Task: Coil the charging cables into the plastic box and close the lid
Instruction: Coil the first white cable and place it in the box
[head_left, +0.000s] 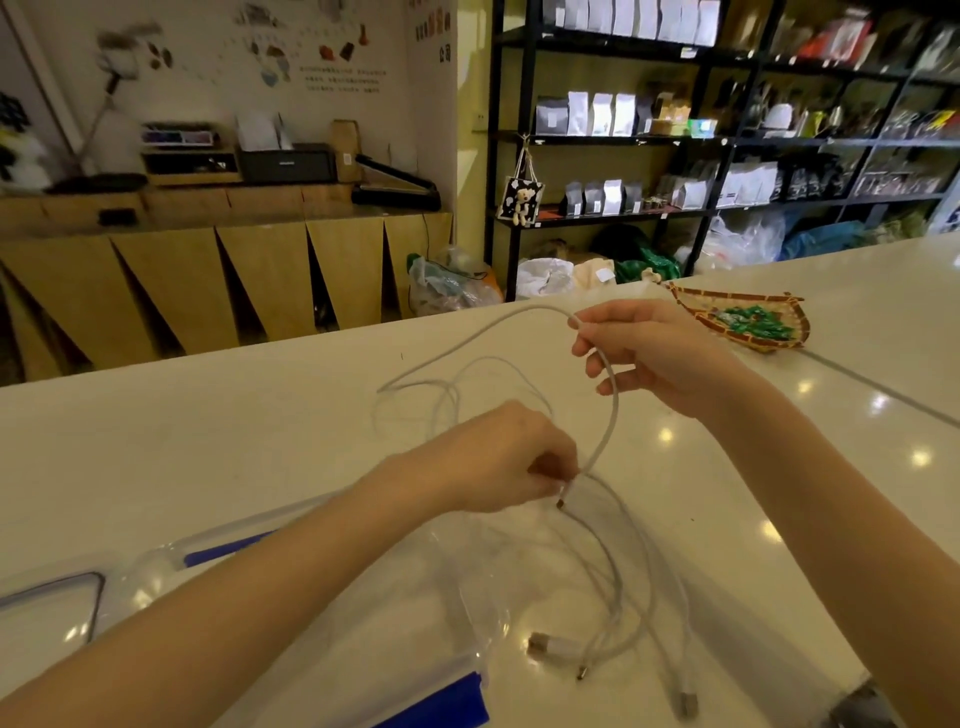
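I've got the L hand (498, 457) pinching one end of a white cable (610, 410), plug tip poking out just below the fingers. R hand (654, 353) pinches the same cable farther along, up and away from the L, so the stretch between them bows into an arc. Looks like the first loop of a coil, end anchored so it can't slip.

The rest of that cable trails off behind the L hand and lies loose on the counter (208, 441).

Box (395, 613): 1, clear plastic w/ blue latches, under and near side of my L wrist, open. A clear piece w/ dark rim sits left of it, prob the lid (62, 597).

Cables: hard to count; approx 3 more plug ends lie below the R forearm, beside the box. None coiled inside yet.
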